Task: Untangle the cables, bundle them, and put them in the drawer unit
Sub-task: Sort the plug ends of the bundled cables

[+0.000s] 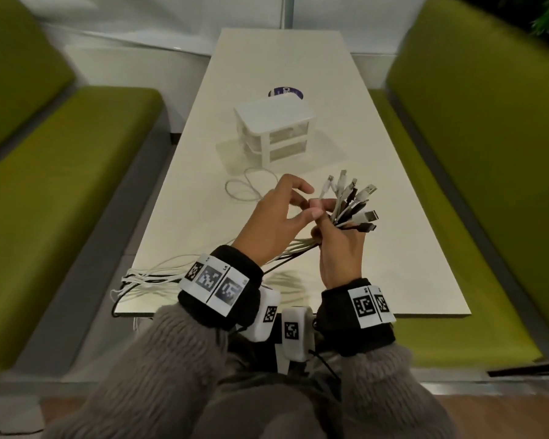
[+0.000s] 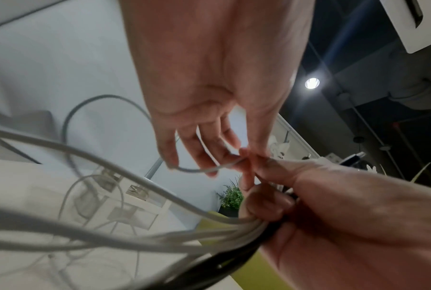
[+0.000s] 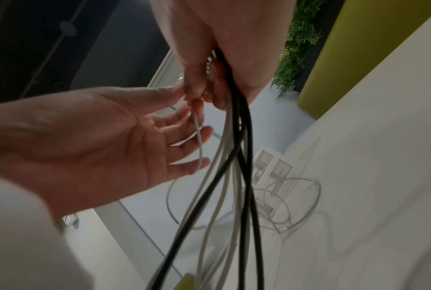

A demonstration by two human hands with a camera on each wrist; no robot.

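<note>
My right hand (image 1: pixel 336 245) grips a bundle of white and black cables (image 1: pixel 352 204), whose USB plugs fan out above its fist. The cords (image 3: pixel 236 157) hang below the fist and trail across the table to its near left edge (image 1: pixel 146 280). My left hand (image 1: pixel 273 223) is beside the right, fingers relaxed and thumb touching the right hand's fingertips. One thin white cable (image 2: pixel 202 170) lies across the left hand's fingers (image 3: pixel 184 141) and runs up into the right hand's grasp. The white drawer unit (image 1: pixel 276 134) stands mid-table, with a loose white cable loop (image 1: pixel 244 185) in front of it.
The narrow white table (image 1: pixel 393 248) runs between two green benches (image 1: pixel 76 153) (image 1: pixel 473 153). A round purple sticker (image 1: pixel 286 91) lies behind the drawer unit. A green plant (image 3: pixel 298 43) stands beyond the right bench.
</note>
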